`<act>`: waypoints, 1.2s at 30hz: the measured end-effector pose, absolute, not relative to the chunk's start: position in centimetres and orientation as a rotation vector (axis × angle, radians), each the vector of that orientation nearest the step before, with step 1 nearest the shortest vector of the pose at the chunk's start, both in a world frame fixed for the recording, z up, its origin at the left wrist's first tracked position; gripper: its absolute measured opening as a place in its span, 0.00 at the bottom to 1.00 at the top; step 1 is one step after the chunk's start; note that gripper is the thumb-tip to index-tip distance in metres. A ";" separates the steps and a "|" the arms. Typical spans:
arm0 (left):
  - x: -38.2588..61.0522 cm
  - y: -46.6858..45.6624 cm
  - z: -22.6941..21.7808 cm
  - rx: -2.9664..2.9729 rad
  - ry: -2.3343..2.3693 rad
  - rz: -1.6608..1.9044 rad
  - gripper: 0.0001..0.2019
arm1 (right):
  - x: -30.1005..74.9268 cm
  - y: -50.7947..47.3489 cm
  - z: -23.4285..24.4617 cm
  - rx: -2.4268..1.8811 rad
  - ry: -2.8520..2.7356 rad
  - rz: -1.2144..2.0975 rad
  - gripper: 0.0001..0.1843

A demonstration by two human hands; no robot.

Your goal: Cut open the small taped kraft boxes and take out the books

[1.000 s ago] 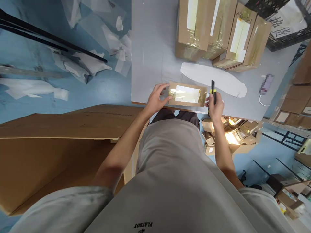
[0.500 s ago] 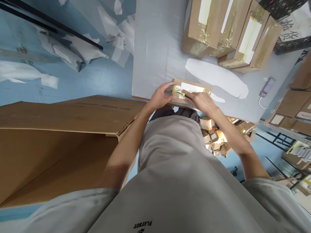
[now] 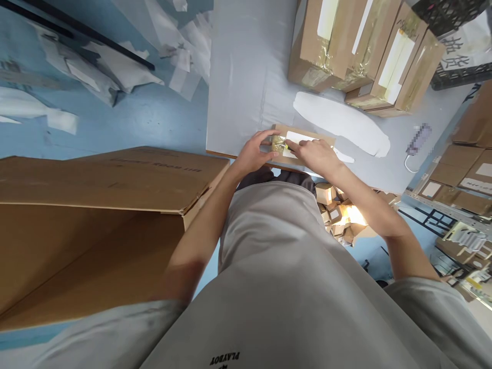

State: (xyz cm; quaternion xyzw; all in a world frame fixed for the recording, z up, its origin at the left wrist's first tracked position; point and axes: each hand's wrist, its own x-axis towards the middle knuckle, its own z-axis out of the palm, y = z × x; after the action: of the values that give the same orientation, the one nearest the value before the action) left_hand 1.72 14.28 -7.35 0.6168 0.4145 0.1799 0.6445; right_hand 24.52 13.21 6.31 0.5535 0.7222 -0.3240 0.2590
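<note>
A small taped cardboard box (image 3: 283, 129) with a white label (image 3: 296, 137) lies at the table's near edge. My left hand (image 3: 252, 154) grips its left end, thumb on the near side and fingers on the far side. Closed around a yellow-and-black utility knife (image 3: 287, 147), my right hand (image 3: 318, 157) is over the middle of the box. The knife's tip points left at the clear tape (image 3: 278, 143) on the box's left part. Most of the knife is hidden under my fingers, and its blade cannot be made out.
Large taped boxes (image 3: 346, 46) stand on the grey table (image 3: 242, 77) beyond a white paper strip (image 3: 342, 123). At far right are a blurred-out object (image 3: 418, 138) and a black crate (image 3: 453, 77). A big open carton (image 3: 115, 179) stands left; small boxes (image 3: 334, 212) are piled below right.
My right hand has shifted slightly left along the box, and less of the knife shows. My left hand keeps its place. The view has turned a little.
</note>
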 end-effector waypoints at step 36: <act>5.1 12.5 -7.0 1.190 1.144 0.374 0.40 | 43.8 2.2 8.5 1.542 1.783 -0.799 0.30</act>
State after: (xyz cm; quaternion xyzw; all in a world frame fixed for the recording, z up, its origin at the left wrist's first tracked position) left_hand 5.14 12.49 -6.98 0.5266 0.5060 0.1654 0.6628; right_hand 43.82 2.18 8.54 0.5868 0.6785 -0.3042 0.3206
